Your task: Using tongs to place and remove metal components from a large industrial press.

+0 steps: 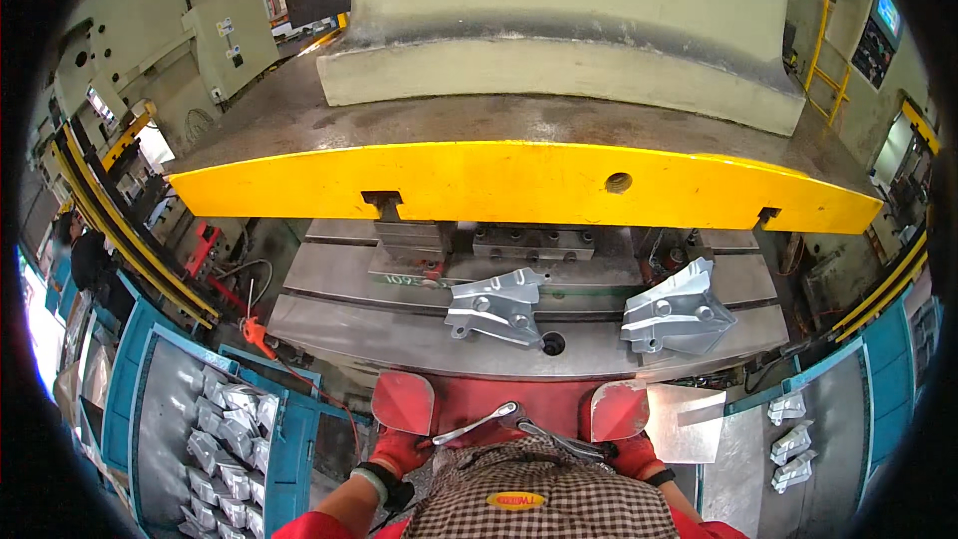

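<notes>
My left hand (402, 451), in a red glove, reaches beneath the left red guard (404, 402) of a red control box (509, 397). Under the matching right guard (619, 409) is my right hand (632, 456), also gloved in red. The guards hide most fingers of both hands, so I cannot tell what they press or hold. Between them a wrench (479, 424) and a second metal hand tool (554, 436) lie on the box near my checked apron. Beyond the box, two bent sheet-metal parts (496, 306) (677, 311) rest on the press bed (399, 334).
Above the bed hangs the press ram with its yellow front edge (519, 180). A blue-framed bin (160, 409) at left holds many similar parts. Three more lie on the right-hand table (828, 439), and a pale metal sheet (687, 424) sits by my right hand.
</notes>
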Demonstrator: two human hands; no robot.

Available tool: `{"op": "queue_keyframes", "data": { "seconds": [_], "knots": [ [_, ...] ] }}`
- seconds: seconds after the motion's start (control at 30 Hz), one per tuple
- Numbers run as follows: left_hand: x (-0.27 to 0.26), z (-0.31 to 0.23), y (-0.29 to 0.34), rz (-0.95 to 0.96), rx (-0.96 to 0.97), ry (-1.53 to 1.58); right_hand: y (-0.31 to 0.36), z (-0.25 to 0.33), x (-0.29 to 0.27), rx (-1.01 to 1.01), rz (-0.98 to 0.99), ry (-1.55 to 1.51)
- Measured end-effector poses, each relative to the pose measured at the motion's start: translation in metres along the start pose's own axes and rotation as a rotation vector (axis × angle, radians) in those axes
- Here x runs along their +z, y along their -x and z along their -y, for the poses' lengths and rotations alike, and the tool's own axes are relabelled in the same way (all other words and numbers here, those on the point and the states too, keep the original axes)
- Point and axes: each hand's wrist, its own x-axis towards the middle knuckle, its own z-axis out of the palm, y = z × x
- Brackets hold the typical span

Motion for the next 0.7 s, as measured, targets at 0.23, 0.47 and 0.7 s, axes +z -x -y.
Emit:
{"op": "queue_keyframes", "data": {
  "seconds": [0.23, 0.47, 0.7],
  "knots": [
    [-0.044, -0.019, 0.003, 0.125, 0.028, 0.242, 0.02, 0.001, -0.017, 0.123, 0.013, -0.16],
    [-0.071, -0.005, -0.06, 0.329, -0.07, 0.383, -0.009, 0.024, -0.029, 0.285, -0.233, -0.499],
    [-0.107, -0.065, -0.249, -0.065, 0.029, 0.952, -0.042, 0.029, -0.011, 0.321, -0.493, -0.848]
  ]
}}
